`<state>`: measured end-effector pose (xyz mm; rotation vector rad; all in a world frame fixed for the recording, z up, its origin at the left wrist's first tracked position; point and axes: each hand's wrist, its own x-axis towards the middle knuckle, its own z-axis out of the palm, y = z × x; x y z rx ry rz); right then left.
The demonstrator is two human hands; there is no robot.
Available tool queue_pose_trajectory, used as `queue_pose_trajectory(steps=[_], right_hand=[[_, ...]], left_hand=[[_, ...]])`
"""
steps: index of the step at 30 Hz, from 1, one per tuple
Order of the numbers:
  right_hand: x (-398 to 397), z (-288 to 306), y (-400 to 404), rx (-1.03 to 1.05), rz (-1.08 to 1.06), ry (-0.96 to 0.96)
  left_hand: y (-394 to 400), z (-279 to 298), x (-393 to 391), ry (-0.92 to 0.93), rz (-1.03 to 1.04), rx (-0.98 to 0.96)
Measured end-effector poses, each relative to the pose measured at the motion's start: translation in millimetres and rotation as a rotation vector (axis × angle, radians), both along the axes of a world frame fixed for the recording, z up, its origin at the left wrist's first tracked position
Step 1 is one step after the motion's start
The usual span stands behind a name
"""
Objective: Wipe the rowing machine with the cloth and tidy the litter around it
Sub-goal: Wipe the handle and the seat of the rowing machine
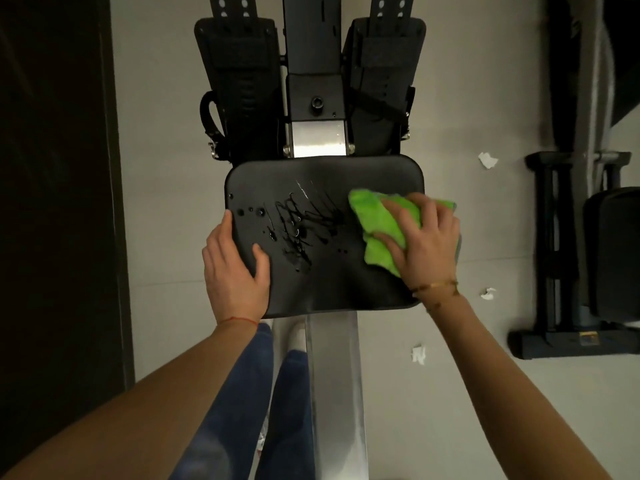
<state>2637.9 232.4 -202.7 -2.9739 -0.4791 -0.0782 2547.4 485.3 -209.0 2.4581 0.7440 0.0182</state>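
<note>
Three paper scraps (487,160) on grey floor (467,393) beside smeared seat (322,278).

Exercise room or small gym, seen from above. A rowing machine (323,216) fills the centre: a black padded seat (311,278) riding on a steel rail (334,375), with two strapped footplates (242,74) flanking the rail at the top edge. At the right edge stands a second dark piece of equipment (568,258) on a floor-level base bar. The floor (433,81) is plain, pale and hard, with crumpled scraps of white paper (487,160) lying near the machine's right side.
</note>
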Motion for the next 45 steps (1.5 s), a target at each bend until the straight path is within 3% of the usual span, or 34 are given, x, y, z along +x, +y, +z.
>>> queue_pose_trajectory(steps=[4,11,15,18,20,26,29,34,40,43,45], right_hand=[[61.0,-3.9,24.2,-0.03,-0.084,-0.052],[-42.1,3.6,-4.7,0.03,0.058,0.052],[27.0,-1.6,16.7,-0.024,0.079,-0.019],[72.4,-5.1,37.2,-0.039,-0.038,-0.053],[58.3,-5.4,36.3,-0.03,-0.055,-0.045],[-40.3,5.6,3.1,0.032,0.187,0.053],[4.0,-0.3,20.1,0.008,0.172,0.015],[64.8,-6.0,54.6,0.067,-0.05,-0.036],[-49.8,6.2,17.2,0.046,0.328,0.116],[-18.9,3.7,25.8,0.026,0.373,0.116],[31.5,-2.8,45.4,0.006,0.292,0.052]], left_hand=[[1.7,-2.1,-0.6,-0.007,0.005,0.018],[2.4,-2.2,-0.5,0.002,-0.008,0.027],[2.1,-1.9,-0.5,0.002,-0.007,0.035],[2.5,-2.9,-0.5,-0.002,-0.005,0.032],[3.0,-2.6,0.3,-0.005,-0.005,0.023],[3.1,-1.7,1.2,0.004,-0.007,0.031],[2.5,-1.6,1.0,0.012,0.001,0.031],[2.4,-2.6,0.4,0.001,-0.011,0.027],[3.5,-2.1,0.8,-0.006,-0.012,0.03],[3.0,-1.6,1.0,-0.005,-0.008,0.024],[3.4,-1.6,0.3,-0.003,-0.006,0.014]])
